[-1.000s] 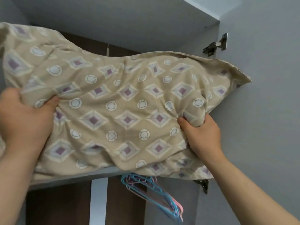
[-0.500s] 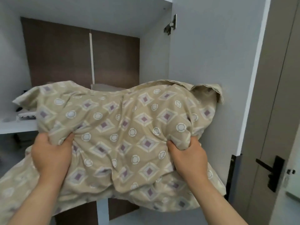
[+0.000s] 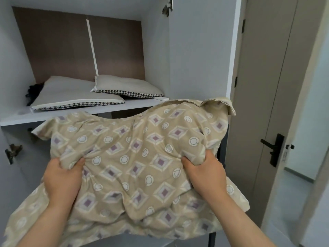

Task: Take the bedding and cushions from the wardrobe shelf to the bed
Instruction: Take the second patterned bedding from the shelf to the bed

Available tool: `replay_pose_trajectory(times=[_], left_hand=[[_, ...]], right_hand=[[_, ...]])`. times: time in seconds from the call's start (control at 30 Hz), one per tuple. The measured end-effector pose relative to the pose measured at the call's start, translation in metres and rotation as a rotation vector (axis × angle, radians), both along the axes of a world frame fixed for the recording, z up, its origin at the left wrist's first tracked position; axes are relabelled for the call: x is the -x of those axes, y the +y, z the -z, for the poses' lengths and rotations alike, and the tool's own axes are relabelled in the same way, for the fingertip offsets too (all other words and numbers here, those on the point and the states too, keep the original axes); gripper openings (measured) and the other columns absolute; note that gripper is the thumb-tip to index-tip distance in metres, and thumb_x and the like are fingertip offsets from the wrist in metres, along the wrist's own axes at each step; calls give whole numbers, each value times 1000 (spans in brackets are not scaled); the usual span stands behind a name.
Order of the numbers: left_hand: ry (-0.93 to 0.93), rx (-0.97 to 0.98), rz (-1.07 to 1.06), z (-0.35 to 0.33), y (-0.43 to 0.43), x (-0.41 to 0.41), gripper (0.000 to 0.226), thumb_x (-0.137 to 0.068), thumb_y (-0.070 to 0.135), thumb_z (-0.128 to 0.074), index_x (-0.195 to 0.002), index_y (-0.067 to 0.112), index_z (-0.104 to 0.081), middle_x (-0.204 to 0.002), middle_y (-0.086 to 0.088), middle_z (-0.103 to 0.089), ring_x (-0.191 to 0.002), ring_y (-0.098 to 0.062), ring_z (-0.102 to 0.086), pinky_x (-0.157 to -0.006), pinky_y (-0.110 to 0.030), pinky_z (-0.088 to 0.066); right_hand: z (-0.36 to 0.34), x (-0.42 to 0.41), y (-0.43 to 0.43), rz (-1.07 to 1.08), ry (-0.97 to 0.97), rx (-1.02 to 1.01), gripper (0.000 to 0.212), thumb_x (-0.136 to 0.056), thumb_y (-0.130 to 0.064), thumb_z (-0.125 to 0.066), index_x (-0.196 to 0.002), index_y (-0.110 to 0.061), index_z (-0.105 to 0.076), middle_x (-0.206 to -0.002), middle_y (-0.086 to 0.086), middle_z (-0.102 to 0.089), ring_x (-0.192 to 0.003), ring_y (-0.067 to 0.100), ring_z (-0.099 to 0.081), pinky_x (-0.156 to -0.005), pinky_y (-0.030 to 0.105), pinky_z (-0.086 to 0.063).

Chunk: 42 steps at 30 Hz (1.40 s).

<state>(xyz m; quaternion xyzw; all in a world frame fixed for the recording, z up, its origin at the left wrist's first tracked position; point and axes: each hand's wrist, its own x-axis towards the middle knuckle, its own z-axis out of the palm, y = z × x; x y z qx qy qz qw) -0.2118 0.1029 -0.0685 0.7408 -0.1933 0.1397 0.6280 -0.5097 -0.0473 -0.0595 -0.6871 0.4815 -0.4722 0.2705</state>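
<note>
A beige quilt (image 3: 131,157) with purple diamonds and white circles hangs bunched in front of me, below the wardrobe shelf (image 3: 74,112). My left hand (image 3: 61,179) grips its lower left part and my right hand (image 3: 204,173) grips its right side. On the shelf behind lie two flat cream cushions with houndstooth undersides: a larger one (image 3: 71,93) at the left and a smaller one (image 3: 124,85) at the right.
A dark bundle (image 3: 33,90) sits at the shelf's far left. The open wardrobe door (image 3: 201,50) stands at the right, with hinges on it. Beyond it is a beige room door with a black handle (image 3: 274,148). A hinge (image 3: 12,152) shows at lower left.
The quilt has come off the shelf and down toward me, held in both hands. The view has dropped, and the two cushions on the shelf now show behind it.
</note>
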Motion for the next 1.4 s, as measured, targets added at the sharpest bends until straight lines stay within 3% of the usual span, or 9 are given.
replay_pose_trajectory(times=[0.3, 0.4, 0.47, 0.63, 0.77, 0.87, 1.0, 1.2, 1.4], left_hand=[[49, 4, 197, 30, 9, 2, 31, -76, 27, -75, -89, 10, -54, -95, -14, -60, -87, -29, -56, -77, -39, -44], [74, -22, 282, 53, 10, 13, 30, -76, 29, -76, -84, 12, -53, -90, -10, -58, -89, -32, -56, -79, -43, -47], [74, -42, 361, 68, 9, 30, 31, -76, 33, -76, -85, 14, -53, -91, -10, -60, -91, -33, -56, -82, -47, -48], [119, -52, 579, 86, -2, 96, 32, -76, 32, -75, -88, 8, -56, -92, -11, -61, -86, -30, -57, -77, -41, -47], [126, -117, 749, 93, -4, 168, 34, -74, 35, -76, -83, 11, -53, -91, -17, -59, -90, -35, -56, -78, -45, -48], [125, -125, 862, 95, 8, 239, 32, -75, 30, -77, -80, 8, -53, -81, -10, -55, -89, -34, -55, -72, -39, -42], [158, -158, 1071, 105, 24, 337, 30, -73, 38, -76, -83, 19, -55, -85, -7, -60, -94, -34, -55, -76, -43, -47], [62, -154, 1294, 91, 35, 504, 29, -77, 22, -76, -82, 3, -54, -77, -6, -52, -79, -27, -52, -67, -35, -36], [4, -165, 1534, 93, 55, 631, 28, -77, 24, -77, -87, 7, -57, -88, -9, -60, -82, -26, -54, -73, -36, -41]], right_hand=[[21, 30, 66, 181, 10, -64, 41, -68, -58, -70, -94, -35, -48, -83, -14, -60, -87, 22, -61, -79, 42, -52], [35, 52, 94, 266, 15, -90, 42, -68, -55, -72, -96, -34, -49, -85, -13, -59, -87, 21, -60, -80, 43, -52], [46, 73, 115, 338, 20, -108, 41, -68, -54, -72, -97, -33, -52, -87, -13, -62, -86, 20, -61, -79, 42, -52], [56, 141, 164, 532, 35, -120, 39, -70, -52, -73, -97, -30, -54, -84, -13, -61, -84, 20, -60, -77, 40, -50], [57, 215, 211, 684, 51, -104, 42, -71, -52, -72, -102, -28, -57, -82, -16, -59, -82, 19, -58, -76, 40, -49], [58, 282, 246, 790, 61, -110, 37, -73, -50, -73, -100, -31, -57, -81, -21, -57, -81, 18, -56, -71, 37, -44], [61, 373, 296, 938, 45, -110, 29, -74, -47, -73, -93, -37, -54, -80, -19, -55, -82, 20, -54, -72, 38, -43], [79, 500, 381, 1182, 40, -149, 52, -71, -58, -68, -113, -27, -60, -102, -5, -67, -98, 25, -61, -78, 38, -46], [88, 576, 477, 1387, -2, -184, 60, -69, -62, -68, -117, -28, -58, -109, -3, -67, -99, 25, -61, -79, 39, -46]])
